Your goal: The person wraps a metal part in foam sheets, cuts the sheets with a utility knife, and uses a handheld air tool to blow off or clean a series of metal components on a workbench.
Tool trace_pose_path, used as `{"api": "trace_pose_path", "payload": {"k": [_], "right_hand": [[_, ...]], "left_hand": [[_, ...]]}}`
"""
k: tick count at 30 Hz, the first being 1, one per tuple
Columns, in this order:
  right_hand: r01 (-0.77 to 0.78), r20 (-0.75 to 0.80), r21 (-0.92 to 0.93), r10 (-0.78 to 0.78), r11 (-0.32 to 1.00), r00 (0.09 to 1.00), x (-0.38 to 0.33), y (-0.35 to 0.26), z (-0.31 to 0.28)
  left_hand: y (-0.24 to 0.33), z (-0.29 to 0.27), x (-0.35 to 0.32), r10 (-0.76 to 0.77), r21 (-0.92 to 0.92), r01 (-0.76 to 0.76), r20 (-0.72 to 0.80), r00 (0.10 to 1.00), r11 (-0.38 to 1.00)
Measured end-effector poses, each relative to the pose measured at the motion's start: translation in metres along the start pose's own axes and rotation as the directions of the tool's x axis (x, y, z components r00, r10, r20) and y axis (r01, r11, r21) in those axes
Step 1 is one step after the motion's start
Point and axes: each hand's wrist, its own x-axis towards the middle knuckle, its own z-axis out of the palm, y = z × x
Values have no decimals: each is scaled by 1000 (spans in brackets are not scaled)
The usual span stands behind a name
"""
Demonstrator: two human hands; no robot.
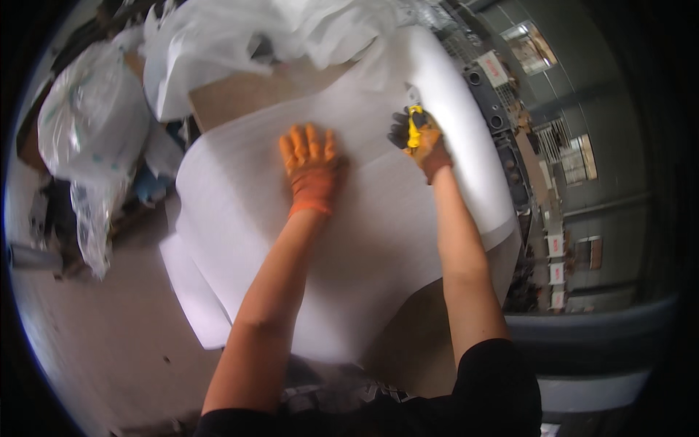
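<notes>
A wide sheet of thin white foam wrap (364, 218) spreads out in front of me, rising into a thick roll (444, 95) along its right side. My left hand (312, 164), in an orange work glove, lies flat on the sheet with its fingers stretched out. Beside the roll, my right hand (426, 142), in an orange and black glove, is closed around a yellow utility knife (415, 127). Its metal-coloured front end points away from me, and the fine detail of the blade is blurred.
Crumpled translucent plastic (218, 44) lies beyond the sheet, next to a brown cardboard panel (240, 98). A bulging clear plastic bag (95, 116) stands at the left above the concrete floor (109, 328). Dark metal parts (502, 138) line the right side.
</notes>
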Motion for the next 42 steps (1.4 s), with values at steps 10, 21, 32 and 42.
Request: {"api": "trace_pose_path", "payload": {"k": [10,21,32,42], "right_hand": [[64,31,-996,-402,68,915,17,28,92],[5,-14,-983,-106,181,994,50,25,49],[-29,-7,-968,90,249,996,31,22,37],[4,20,-992,128,126,992,-144,13,-13]], "left_hand": [[3,19,0,60,136,-64,34,998,989],[2,5,78,340,55,-337,-51,939,940],[17,40,226,203,189,-708,879,431,681],[21,50,229,116,239,-772,921,373,588]]}}
